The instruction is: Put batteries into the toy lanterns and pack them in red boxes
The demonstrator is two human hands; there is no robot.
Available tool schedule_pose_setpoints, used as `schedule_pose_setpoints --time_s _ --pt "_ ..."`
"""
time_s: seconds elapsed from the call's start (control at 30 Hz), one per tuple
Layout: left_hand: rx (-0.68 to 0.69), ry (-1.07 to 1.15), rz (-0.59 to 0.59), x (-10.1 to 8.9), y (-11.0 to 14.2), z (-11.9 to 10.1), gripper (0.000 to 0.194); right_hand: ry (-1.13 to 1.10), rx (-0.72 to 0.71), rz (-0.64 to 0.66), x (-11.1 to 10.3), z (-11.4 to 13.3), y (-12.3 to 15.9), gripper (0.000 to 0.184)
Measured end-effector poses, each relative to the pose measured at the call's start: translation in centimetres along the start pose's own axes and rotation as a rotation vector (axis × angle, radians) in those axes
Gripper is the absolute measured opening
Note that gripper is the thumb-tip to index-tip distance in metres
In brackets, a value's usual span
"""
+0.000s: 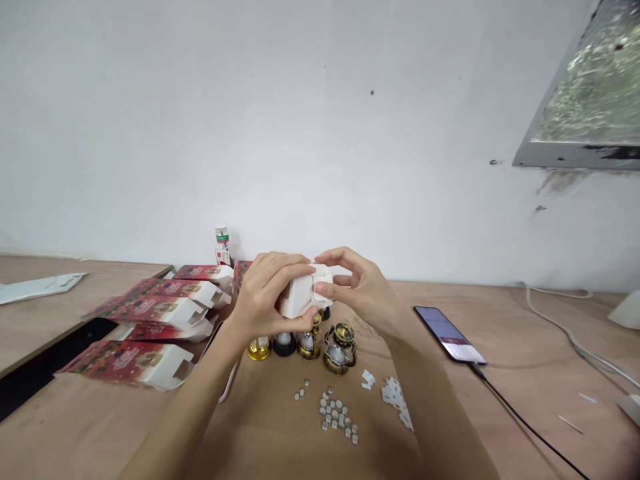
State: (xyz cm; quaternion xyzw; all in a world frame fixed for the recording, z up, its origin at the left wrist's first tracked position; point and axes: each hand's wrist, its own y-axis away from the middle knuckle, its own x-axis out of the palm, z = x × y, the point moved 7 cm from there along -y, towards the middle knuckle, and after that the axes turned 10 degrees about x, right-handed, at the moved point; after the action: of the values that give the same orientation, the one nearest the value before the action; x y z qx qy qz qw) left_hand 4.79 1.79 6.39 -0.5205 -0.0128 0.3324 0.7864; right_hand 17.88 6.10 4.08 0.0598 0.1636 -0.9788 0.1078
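A small white cardboard box (299, 297) is held up over the middle of the table, its end flaps turned toward the right. My left hand (265, 293) wraps round its left side, thumb underneath and fingers over the top. At the flap end, my right hand (357, 283) pinches the box with thumb and fingers. Below and behind the hands stand several small lantern-like ornaments: a gold one (259, 348), a black one (284, 343) and bronze-coloured ones, the nearest bronze lantern (340, 350) being the clearest. The box partly hides their tops.
Flat red-and-white printed cartons (135, 363) lie at left, beside a dark gap. A small bottle (223, 245) stands by the wall. Silver button cells (336, 413) and white tabs (395, 395) lie in front. A phone (449, 335) with a black cable rests at right.
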Motion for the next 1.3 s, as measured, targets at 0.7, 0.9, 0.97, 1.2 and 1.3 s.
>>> schedule_pose_setpoints --time_s 0.7,0.9,0.97,1.2,1.3 --pt "-0.072 0.207 0.049 0.9 1.0 0.9 0.065 0.027 0.045 -0.056 0.1 -1.0 -0.5 0.042" --pt "-0.055 0.241 -0.020 1.2 0.8 0.1 0.070 -0.169 -0.023 0.260 2.0 -1.3 -1.4 0.058" --pt "-0.073 0.256 0.008 1.3 0.5 -0.3 0.068 -0.206 -0.043 0.269 2.3 -1.3 -1.6 0.058" --pt "-0.719 0.268 -0.039 -0.4 1.9 2.5 0.058 0.380 -0.507 -0.453 1.2 1.3 1.5 0.040" --pt "-0.815 0.478 0.011 0.3 3.0 2.5 0.074 0.717 -0.728 -0.318 4.2 0.7 3.6 0.036"
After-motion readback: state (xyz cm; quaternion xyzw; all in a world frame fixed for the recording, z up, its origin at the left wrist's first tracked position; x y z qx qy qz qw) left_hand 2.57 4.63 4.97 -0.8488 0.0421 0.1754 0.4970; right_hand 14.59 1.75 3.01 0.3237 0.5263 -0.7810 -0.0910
